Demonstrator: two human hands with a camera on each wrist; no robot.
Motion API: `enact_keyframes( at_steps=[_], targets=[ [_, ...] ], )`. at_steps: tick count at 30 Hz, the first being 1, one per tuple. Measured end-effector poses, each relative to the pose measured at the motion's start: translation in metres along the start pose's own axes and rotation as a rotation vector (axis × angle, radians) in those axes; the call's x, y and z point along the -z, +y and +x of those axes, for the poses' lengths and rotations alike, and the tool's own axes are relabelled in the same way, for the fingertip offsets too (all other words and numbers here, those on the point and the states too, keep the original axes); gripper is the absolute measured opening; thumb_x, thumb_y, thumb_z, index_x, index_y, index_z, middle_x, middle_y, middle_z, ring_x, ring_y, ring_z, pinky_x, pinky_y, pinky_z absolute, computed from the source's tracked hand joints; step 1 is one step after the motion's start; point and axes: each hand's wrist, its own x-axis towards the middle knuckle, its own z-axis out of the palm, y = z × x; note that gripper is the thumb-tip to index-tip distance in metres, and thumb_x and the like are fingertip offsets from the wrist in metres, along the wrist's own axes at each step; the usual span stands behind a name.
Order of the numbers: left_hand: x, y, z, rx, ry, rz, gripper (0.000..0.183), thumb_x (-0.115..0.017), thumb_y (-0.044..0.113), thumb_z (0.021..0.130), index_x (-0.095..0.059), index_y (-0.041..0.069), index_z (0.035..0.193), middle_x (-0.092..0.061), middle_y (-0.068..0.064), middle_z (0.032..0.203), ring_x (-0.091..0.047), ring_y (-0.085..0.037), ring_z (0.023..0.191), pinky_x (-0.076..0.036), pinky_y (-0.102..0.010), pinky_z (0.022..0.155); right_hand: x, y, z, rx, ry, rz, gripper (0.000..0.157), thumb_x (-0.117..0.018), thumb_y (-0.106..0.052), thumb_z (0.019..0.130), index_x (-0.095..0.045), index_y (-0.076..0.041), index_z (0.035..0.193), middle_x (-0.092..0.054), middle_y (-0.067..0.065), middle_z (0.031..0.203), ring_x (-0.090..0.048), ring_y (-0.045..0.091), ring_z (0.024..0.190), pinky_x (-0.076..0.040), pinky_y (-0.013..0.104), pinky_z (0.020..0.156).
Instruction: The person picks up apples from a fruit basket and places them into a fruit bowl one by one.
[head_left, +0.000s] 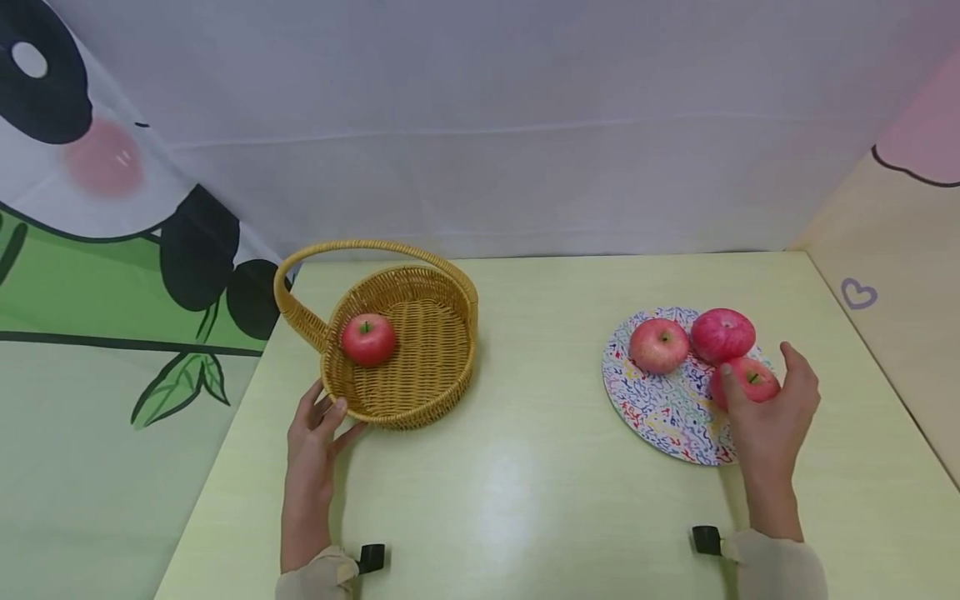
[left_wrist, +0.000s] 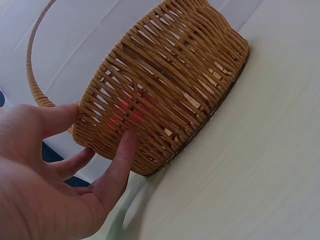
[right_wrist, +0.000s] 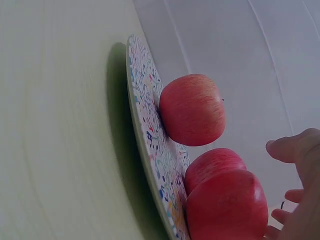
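Observation:
A wicker basket [head_left: 442, 392] with a tall arched handle stands at the left, and one red apple [head_left: 368, 340] lies inside it. My left hand [head_left: 313, 450] touches the basket's near left side, thumb at the rim, the other fingers spread along the outer wall. Through the weave the apple shows red in the left wrist view. On the right, a round, colourfully patterned plate [head_left: 675, 425] carries a paler apple [head_left: 658, 346], a deep pink apple [head_left: 722, 335] and a nearer red apple [head_left: 756, 379]. Around that nearer apple my right hand [head_left: 772, 425] spreads its thumb and fingers.
The pale table [head_left: 510, 483] extends between the basket and the plate. Behind it hangs a whitish cloth [head_left: 525, 183]. A printed cartoon backdrop [head_left: 90, 275] stands at the left, and a beige panel [head_left: 900, 250] borders the right side.

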Motion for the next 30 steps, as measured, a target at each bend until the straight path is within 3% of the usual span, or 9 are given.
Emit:
enact_keyframes(
  at_steps=[4,10,17,21,27,30],
  targets=[
    [-0.001,0.000,0.000,0.001,0.002,0.003,0.066,-0.058,0.029,0.107,-0.026,0.030,0.166,-0.041,0.000,0.149,-0.050,-0.018,0.134,-0.062,-0.024,0.089,-0.001,-0.003,0.001,0.048,0.023,0.021,0.074,-0.074,-0.024,0.096,-0.038,-0.021,0.161,-0.040,0.003,0.165,-0.033,0.019,0.152,-0.048,0.050,0.117],
    [-0.001,0.000,0.001,0.006,0.002,0.005,0.066,-0.058,0.029,0.107,-0.026,0.031,0.166,-0.041,0.000,0.149,-0.050,-0.017,0.134,-0.062,-0.024,0.089,-0.001,-0.009,0.003,0.115,0.003,0.043,0.073,-0.076,-0.021,0.095,-0.041,-0.024,0.159,-0.042,0.000,0.163,-0.035,0.014,0.151,-0.051,0.039,0.115],
    [0.000,0.000,0.000,0.011,0.006,0.005,0.067,-0.059,0.031,0.107,-0.026,0.031,0.166,-0.042,0.002,0.148,-0.050,-0.016,0.132,-0.062,-0.024,0.089,0.000,-0.017,0.005,0.207,-0.100,0.129,0.083,-0.081,-0.010,0.090,-0.040,-0.034,0.159,-0.038,-0.006,0.165,-0.037,0.015,0.150,-0.051,0.017,0.104],
    [0.001,-0.001,0.000,0.012,0.005,0.002,0.068,-0.059,0.032,0.106,-0.026,0.032,0.166,-0.042,0.003,0.147,-0.050,-0.015,0.131,-0.062,-0.023,0.089,0.000,-0.021,0.006,0.230,-0.162,0.155,0.089,-0.083,-0.004,0.086,-0.039,-0.033,0.159,-0.038,-0.006,0.165,-0.038,0.019,0.150,-0.051,0.018,0.105],
    [0.000,-0.001,0.001,0.002,-0.003,-0.004,0.068,-0.059,0.031,0.107,-0.026,0.030,0.166,-0.043,0.003,0.147,-0.050,-0.015,0.132,-0.062,-0.024,0.089,-0.006,-0.022,0.007,0.279,-0.272,0.200,0.097,-0.084,0.002,0.081,-0.038,-0.028,0.161,-0.038,-0.002,0.165,-0.036,0.021,0.151,-0.045,0.004,0.090],
    [-0.001,-0.001,0.001,-0.005,-0.005,-0.005,0.067,-0.059,0.030,0.107,-0.026,0.029,0.166,-0.043,0.003,0.145,-0.051,-0.015,0.131,-0.063,-0.024,0.088,-0.008,-0.023,0.006,0.315,-0.318,0.213,0.094,-0.083,0.001,0.083,-0.038,-0.027,0.161,-0.038,0.002,0.165,-0.035,0.019,0.151,-0.044,0.003,0.093]
  ],
)
